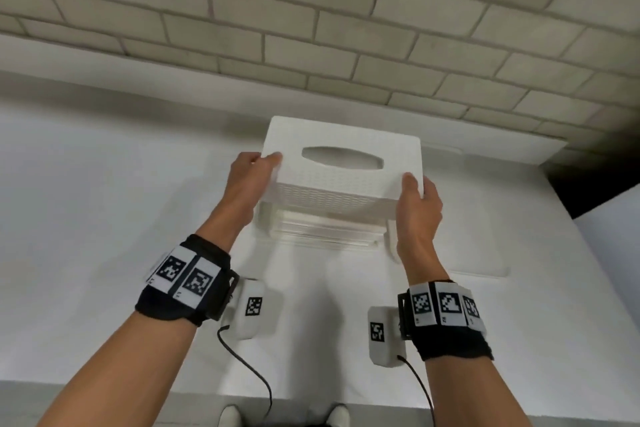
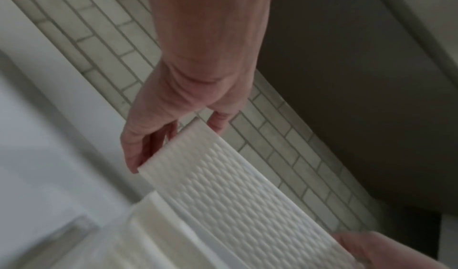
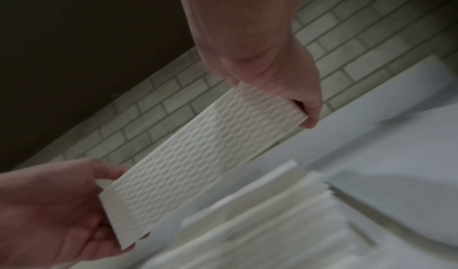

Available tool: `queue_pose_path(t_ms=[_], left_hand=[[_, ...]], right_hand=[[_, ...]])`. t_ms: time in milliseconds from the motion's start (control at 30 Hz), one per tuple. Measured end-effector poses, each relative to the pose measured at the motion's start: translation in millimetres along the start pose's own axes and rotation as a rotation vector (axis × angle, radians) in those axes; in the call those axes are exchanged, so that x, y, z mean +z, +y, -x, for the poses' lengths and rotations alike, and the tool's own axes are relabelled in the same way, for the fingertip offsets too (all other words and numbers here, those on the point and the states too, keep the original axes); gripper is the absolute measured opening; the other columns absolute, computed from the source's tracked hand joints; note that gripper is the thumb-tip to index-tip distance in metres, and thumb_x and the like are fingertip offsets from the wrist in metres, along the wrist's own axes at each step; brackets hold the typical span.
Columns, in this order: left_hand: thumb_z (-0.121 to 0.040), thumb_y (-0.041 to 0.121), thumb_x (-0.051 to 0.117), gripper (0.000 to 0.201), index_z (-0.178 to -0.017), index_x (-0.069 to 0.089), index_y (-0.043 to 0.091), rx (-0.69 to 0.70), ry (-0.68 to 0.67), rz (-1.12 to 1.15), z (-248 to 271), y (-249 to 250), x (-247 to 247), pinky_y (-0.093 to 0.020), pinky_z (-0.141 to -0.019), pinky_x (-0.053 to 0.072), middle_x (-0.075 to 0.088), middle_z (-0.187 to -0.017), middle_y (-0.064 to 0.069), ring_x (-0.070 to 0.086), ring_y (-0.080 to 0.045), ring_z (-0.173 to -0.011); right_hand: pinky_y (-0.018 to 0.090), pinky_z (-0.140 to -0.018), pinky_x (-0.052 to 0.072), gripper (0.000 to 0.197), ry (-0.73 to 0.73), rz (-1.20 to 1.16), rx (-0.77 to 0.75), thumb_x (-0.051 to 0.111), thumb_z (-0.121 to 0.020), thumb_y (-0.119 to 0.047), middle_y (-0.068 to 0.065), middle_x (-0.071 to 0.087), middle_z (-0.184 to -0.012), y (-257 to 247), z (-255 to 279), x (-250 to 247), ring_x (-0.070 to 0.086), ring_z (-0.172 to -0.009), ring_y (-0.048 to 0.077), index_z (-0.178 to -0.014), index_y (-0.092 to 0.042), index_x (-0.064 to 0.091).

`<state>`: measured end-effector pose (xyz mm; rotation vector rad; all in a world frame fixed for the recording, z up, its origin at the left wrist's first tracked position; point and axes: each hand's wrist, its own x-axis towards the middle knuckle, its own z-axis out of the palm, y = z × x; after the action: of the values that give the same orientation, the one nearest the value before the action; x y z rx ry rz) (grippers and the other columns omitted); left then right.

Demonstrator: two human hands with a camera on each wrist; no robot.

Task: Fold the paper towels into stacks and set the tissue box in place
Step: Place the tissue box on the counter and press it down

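I hold a white tissue box cover [image 1: 346, 185] with an oval slot in its top, tilted, just above the table. My left hand [image 1: 252, 177] grips its left end, thumb on top. My right hand [image 1: 420, 198] grips its right end the same way. Right under the cover lies a stack of folded paper towels [image 1: 329, 230] inside a low white base [image 1: 392, 241]. The left wrist view shows my left hand [image 2: 173, 101] pinching the cover's textured side [image 2: 235, 191]. The right wrist view shows my right hand [image 3: 280, 77] on the cover [image 3: 198, 155], above the stack [image 3: 285, 224].
The white table [image 1: 104, 201] runs back to a pale brick wall [image 1: 311, 28]. A flat white sheet [image 1: 485, 253] lies to the right of the base. A dark gap [image 1: 588, 184] opens past the table's right edge. The table's front edge [image 1: 104, 386] is close to me.
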<state>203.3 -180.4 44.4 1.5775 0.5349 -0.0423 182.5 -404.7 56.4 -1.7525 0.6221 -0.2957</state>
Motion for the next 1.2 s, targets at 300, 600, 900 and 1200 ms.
queue_pose_path(t_ms=[300,600,900,1200], left_hand=[[-0.089,0.030,0.056,0.016,-0.085,0.059,0.015,-0.123,0.101,-0.073,-1,-36,22,-0.045,-0.094,0.048,0.063,-0.107,-0.008,0.060,-0.032,-0.106],[-0.092,0.035,0.055,0.056,-0.140,0.044,0.009,-0.191,0.143,-0.140,-6,-64,24,-0.041,-0.103,0.038,0.047,-0.144,-0.008,0.046,-0.030,-0.129],[-0.096,0.037,0.046,0.051,-0.142,0.045,0.017,-0.178,0.088,-0.106,-3,-77,18,-0.047,-0.112,0.034,0.049,-0.145,-0.005,0.045,-0.030,-0.133],[-0.096,0.030,0.046,0.037,-0.127,0.061,0.019,-0.128,0.012,-0.102,4,-82,7,-0.041,-0.111,0.037,0.062,-0.130,-0.001,0.053,-0.024,-0.124]], right_hand=[[0.048,-0.103,0.046,0.047,-0.229,-0.005,0.138,0.048,-0.087,-0.034,0.002,0.064,-0.126,50,-26,-1,0.059,-0.116,0.027,-0.133,-0.024,0.055],[0.037,-0.107,0.038,0.043,-0.345,0.110,0.170,0.044,-0.096,-0.027,0.003,0.056,-0.138,81,-36,10,0.051,-0.122,0.024,-0.138,-0.019,0.051],[0.035,-0.114,0.034,0.044,-0.269,0.105,0.070,0.042,-0.101,-0.034,0.002,0.056,-0.140,104,-27,8,0.048,-0.132,0.022,-0.140,-0.016,0.051],[0.027,-0.087,0.044,0.031,-0.254,0.072,-0.052,0.044,-0.100,-0.028,-0.002,0.071,-0.101,120,-30,3,0.060,-0.092,0.013,-0.113,-0.012,0.067]])
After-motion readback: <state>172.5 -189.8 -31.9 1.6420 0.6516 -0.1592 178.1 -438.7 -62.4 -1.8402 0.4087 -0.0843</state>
